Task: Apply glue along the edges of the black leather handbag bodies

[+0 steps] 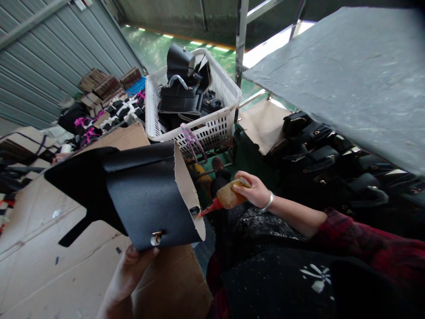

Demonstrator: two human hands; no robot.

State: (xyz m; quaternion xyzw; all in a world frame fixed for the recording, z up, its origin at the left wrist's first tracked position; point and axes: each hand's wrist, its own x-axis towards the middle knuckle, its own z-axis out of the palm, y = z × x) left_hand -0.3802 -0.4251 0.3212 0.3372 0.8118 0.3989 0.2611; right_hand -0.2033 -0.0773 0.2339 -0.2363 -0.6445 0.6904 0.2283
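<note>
A black leather bag body (146, 199) with a metal clasp on its front is held up by my left hand (131, 270), which grips its lower edge. Its open side faces right and shows a pale inner lining. A wide black flap (83, 186) with a narrow strap spreads out to the left. Between the fingers and thumb of my right hand (252, 190) is a yellowish squeeze glue bottle (229, 195) with a red nozzle. The nozzle tip is at the bag's raw right edge, close to the lower corner; whether it touches I cannot tell.
Below the bag lies a cardboard-covered table (43, 266). Beyond it stands a white plastic basket (212, 128) holding several black bags. A grey-topped table (348, 79) is at the right, with black bags (322, 155) under it. Bundled pieces (122, 106) lie at the back left.
</note>
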